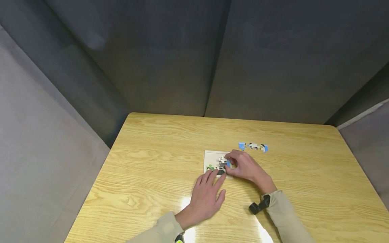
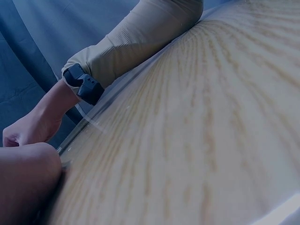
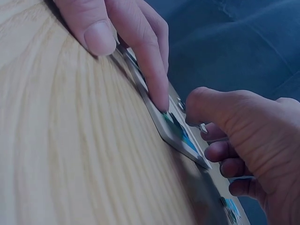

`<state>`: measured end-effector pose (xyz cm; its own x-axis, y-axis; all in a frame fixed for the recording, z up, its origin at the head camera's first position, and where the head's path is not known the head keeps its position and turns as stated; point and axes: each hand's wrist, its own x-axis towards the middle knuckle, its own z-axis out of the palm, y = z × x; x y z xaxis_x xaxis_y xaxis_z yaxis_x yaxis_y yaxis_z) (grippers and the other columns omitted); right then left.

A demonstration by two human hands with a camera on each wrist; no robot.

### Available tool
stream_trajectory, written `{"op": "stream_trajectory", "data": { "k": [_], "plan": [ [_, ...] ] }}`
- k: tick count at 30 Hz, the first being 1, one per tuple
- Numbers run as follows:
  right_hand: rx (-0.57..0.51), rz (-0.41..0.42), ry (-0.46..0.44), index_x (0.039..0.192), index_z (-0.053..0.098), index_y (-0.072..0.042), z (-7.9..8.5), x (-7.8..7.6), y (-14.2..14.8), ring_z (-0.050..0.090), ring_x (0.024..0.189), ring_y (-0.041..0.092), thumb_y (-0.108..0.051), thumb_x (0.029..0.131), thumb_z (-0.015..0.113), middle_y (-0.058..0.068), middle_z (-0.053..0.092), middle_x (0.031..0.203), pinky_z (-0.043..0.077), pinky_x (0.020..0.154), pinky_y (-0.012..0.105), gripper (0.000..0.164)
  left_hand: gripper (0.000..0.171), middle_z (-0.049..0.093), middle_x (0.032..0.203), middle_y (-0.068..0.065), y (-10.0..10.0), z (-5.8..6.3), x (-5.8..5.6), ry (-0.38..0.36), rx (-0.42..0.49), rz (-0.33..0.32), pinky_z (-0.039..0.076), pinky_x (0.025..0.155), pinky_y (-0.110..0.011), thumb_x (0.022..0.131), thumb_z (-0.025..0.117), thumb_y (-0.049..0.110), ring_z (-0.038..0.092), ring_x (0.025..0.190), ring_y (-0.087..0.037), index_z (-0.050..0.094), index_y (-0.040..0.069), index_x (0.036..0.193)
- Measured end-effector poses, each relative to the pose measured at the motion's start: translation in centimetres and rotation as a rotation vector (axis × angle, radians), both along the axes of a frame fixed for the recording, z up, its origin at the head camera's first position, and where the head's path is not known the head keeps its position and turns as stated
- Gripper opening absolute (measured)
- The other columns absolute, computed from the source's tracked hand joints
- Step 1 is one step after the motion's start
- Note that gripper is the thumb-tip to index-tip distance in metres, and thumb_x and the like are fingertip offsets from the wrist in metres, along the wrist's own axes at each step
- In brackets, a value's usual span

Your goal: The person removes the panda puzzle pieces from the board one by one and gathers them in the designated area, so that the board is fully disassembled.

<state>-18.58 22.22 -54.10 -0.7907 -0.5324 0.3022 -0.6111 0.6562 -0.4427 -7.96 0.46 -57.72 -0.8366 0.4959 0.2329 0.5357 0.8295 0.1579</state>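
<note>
A shallow white puzzle tray (image 1: 209, 156) lies on the table with fitted pieces along its near side, among them a green one (image 1: 209, 167). My right hand (image 1: 244, 165) pinches a white-and-dark jigsaw piece (image 1: 223, 162) between thumb and curled fingers, over the tray's right half. In the right wrist view an edge of this jigsaw piece (image 3: 202, 128) shows by the thumb tip. My left hand (image 1: 206, 197) lies palm down at the near edge, its straight fingertips touching the fitted pieces. The right hand (image 2: 35, 124) also appears in the left wrist view, partly covered.
Loose puzzle pieces (image 1: 253, 146) in white, black and blue lie in a row beyond the tray, to the right. Under them is a wood-grain table (image 1: 146, 162). Dark curtains (image 1: 170, 67) hang behind it, with pale grey panels on both sides.
</note>
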Motion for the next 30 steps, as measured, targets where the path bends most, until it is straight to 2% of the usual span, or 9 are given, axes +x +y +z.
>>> {"op": "stream_trajectory", "data": {
  "k": [9, 17, 24, 30],
  "plan": [
    [-0.025, -0.018, -0.012, 0.106, 0.076, -0.008, -0.1, 0.4, 1.3, 0.044, 0.067, 0.006, -0.018, 0.08, 0.08, -0.003, 0.055, 0.073, 0.042, 0.061, 0.025, 0.027, 0.056, 0.038, 0.163, -0.007, 0.0, 0.0, 0.0, -0.006, -0.003, 0.007, 0.039, 0.115, -0.048, 0.109, 0.038, 0.047, 0.034, 0.15, -0.028, 0.041, 0.027, 0.161],
    [-0.054, -0.056, 0.017, 0.106, 0.077, -0.007, 0.0, 0.9, 2.8, 0.047, 0.068, 0.007, -0.017, 0.079, 0.082, -0.002, 0.057, 0.076, 0.044, 0.061, 0.024, 0.029, 0.055, 0.039, 0.163, -0.007, 0.0, 0.0, 0.1, 0.004, 0.008, -0.001, 0.04, 0.115, -0.048, 0.109, 0.039, 0.046, 0.035, 0.15, -0.029, 0.043, 0.026, 0.16],
    [-0.056, -0.105, 0.024, 0.104, 0.077, -0.009, 0.3, 1.1, 4.6, 0.048, 0.068, 0.011, -0.017, 0.079, 0.083, -0.001, 0.058, 0.08, 0.042, 0.059, 0.024, 0.027, 0.055, 0.041, 0.161, -0.008, 0.1, -0.1, 0.1, 0.02, 0.029, -0.004, 0.04, 0.114, -0.049, 0.108, 0.041, 0.045, 0.036, 0.148, -0.029, 0.045, 0.025, 0.159],
    [-0.056, -0.162, 0.003, 0.109, 0.076, -0.006, 0.6, 1.1, 6.3, 0.05, 0.068, 0.013, -0.016, 0.079, 0.084, 0.001, 0.061, 0.082, 0.043, 0.058, 0.024, 0.032, 0.054, 0.041, 0.161, -0.008, 0.1, -0.2, 0.1, 0.023, 0.035, 0.001, 0.039, 0.114, -0.049, 0.108, 0.041, 0.045, 0.036, 0.148, -0.029, 0.045, 0.025, 0.159]
  ]
}}
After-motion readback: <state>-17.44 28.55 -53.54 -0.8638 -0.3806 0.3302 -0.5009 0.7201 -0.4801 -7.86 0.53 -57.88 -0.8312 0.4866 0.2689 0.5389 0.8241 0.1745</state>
